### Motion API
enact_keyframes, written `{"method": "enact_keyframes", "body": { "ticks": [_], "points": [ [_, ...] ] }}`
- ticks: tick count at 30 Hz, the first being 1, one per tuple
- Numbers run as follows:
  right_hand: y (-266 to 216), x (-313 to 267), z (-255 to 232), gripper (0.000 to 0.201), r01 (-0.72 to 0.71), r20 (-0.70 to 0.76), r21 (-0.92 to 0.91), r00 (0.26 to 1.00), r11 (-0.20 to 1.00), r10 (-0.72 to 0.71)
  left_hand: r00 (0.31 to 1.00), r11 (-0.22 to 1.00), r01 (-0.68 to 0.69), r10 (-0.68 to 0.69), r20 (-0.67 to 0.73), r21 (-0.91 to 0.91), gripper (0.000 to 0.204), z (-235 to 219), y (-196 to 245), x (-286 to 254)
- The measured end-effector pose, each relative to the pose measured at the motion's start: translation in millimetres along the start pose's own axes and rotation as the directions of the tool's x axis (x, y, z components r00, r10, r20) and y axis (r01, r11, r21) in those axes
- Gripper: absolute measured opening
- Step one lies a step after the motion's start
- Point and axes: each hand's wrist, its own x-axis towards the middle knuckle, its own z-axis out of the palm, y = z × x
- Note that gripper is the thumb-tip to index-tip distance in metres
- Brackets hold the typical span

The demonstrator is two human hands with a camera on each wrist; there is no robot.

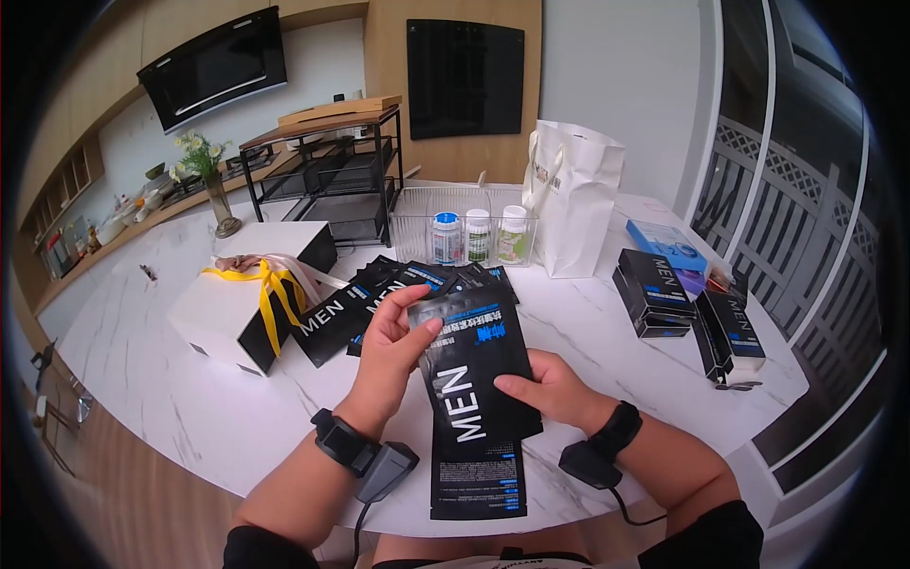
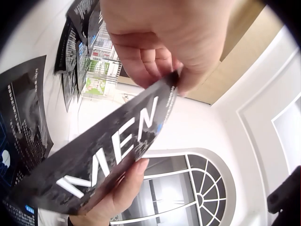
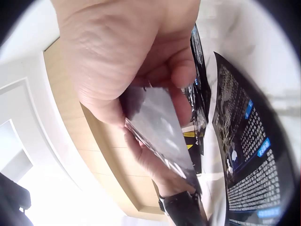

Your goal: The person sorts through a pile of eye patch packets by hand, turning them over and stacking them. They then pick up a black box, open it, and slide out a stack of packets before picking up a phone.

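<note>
Held up over the near part of the table is a black sachet [image 1: 474,356] with "MEN" in white and blue lettering. My left hand [image 1: 379,365] pinches its top-left corner between thumb and fingers. At the right edge, my right hand [image 1: 561,387] grips it with the thumb on the front face. Both grips show again on the sachet [image 2: 115,146] in the left wrist view. Beneath it a second black sachet [image 1: 479,488] lies with its small-print side up, partly covered. Beyond my left hand spreads a pile of similar sachets [image 1: 322,330].
A white box [image 1: 213,303] with yellow ribbon stands left. Behind the pile, a clear bin [image 1: 412,228] holds several bottles, beside a white paper bag [image 1: 578,204]. Black boxes [image 1: 654,294] are stacked at right. A black metal rack [image 1: 389,180] and a flower vase [image 1: 220,204] stand farther back.
</note>
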Motion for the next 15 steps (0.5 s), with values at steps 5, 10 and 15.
{"method": "enact_keyframes", "body": {
  "ticks": [5, 10, 15],
  "points": [
    [7.3, 10.5, -12.6, 0.049, 0.192, -0.172, 0.069, 0.969, 0.979, -0.177, 0.985, 0.943, 0.114, -0.147, 0.085, 0.313, 0.035, 1.2, -12.0, -2.9],
    [27.0, 15.7, -27.2, 0.043, 0.039, -0.310, -0.041, 0.949, 0.998, -0.050, 0.908, 0.709, 0.135, -0.369, 0.200, 0.692, 0.026, -1.4, -29.2, -11.6],
    [8.4, 10.7, -7.0, 0.030, 0.113, -0.063, -0.808, 0.959, 0.578, -0.276, 0.889, 0.558, 0.064, -0.408, 0.207, 0.828, 0.029, -1.7, -23.5, -13.3]
  ]
}}
